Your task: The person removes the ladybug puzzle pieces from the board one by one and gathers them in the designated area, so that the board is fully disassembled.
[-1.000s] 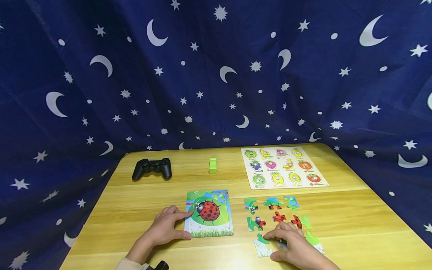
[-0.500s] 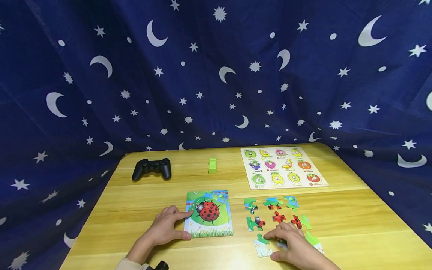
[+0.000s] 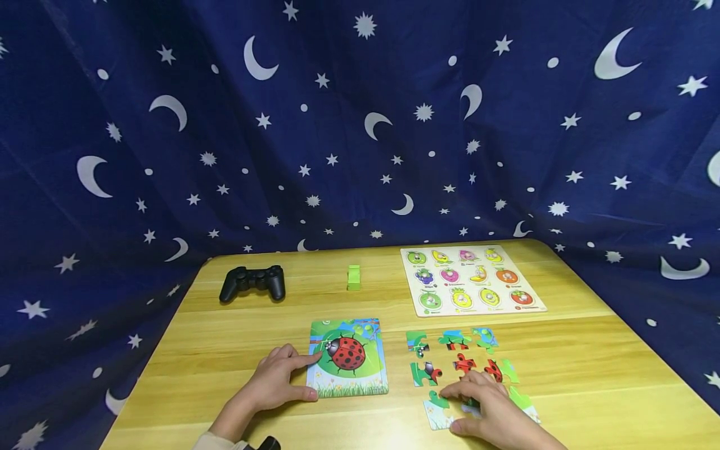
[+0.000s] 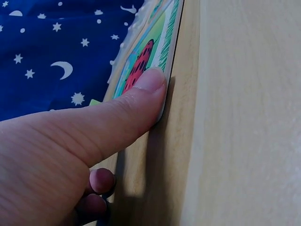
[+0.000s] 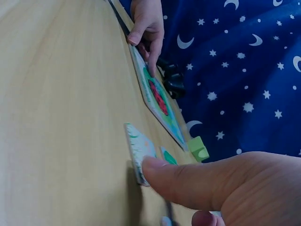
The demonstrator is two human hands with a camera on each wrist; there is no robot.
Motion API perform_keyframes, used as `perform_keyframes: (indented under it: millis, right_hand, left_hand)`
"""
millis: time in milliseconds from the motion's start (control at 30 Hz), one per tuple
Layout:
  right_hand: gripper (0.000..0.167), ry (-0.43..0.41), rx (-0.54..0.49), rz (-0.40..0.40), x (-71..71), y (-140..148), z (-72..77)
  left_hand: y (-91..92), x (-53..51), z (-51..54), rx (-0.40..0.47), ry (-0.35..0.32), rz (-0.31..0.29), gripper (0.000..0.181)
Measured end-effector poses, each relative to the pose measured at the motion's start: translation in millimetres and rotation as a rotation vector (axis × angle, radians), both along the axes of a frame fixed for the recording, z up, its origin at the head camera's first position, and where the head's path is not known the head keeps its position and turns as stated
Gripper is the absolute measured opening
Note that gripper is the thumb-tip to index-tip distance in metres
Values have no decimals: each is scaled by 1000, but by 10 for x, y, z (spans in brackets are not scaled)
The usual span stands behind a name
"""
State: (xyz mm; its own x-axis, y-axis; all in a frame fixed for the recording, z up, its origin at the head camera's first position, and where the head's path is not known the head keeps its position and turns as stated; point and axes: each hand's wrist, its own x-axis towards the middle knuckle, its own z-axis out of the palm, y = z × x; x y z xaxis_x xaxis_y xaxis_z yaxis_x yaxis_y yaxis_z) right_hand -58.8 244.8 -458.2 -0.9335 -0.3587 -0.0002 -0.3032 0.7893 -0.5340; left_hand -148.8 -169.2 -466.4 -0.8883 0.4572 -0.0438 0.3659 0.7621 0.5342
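Observation:
A square ladybug puzzle board [image 3: 351,375] lies on the table. My left hand [image 3: 279,378] rests at its left side, index finger stretched onto the picture, thumb against the lower left corner. The left wrist view has that thumb [image 4: 150,82] on the board's edge. To the right, my right hand [image 3: 489,406] pinches a corner puzzle piece [image 3: 434,415] with grass print between thumb and index finger, the piece flat on the table. In the right wrist view the thumb touches this piece [image 5: 137,146]. Another piece [image 3: 471,407] is partly hidden under the hand.
Loose ladybug puzzle pieces [image 3: 432,373] are spread in rows beyond the right hand. Farther back lie a fruit peg board [image 3: 444,307], a small green block [image 3: 354,278] and a black game controller [image 3: 253,281]. A starry blue curtain [image 3: 337,125] hangs behind the table.

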Motion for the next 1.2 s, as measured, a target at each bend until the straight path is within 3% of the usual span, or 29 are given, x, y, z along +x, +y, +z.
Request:
perform_keyframes:
  millis: [267,600,867,1200]
  right_hand:
    - [37,94,18,-80,-11,4,56]
    - [37,114,25,-108,-20,19,52]
    - [36,205,-10,-124,-28,59,51]
    - [35,209,-34,-127,-20,62,60]
  left_hand:
    - [-27,-15,8,5,-29,-14,75]
    - [-30,-7,35,5,-38,-29,76]
    - [-23,-10,38,15,-42,-39,77]
    - [-1,-8,44,18,-69,-60,75]
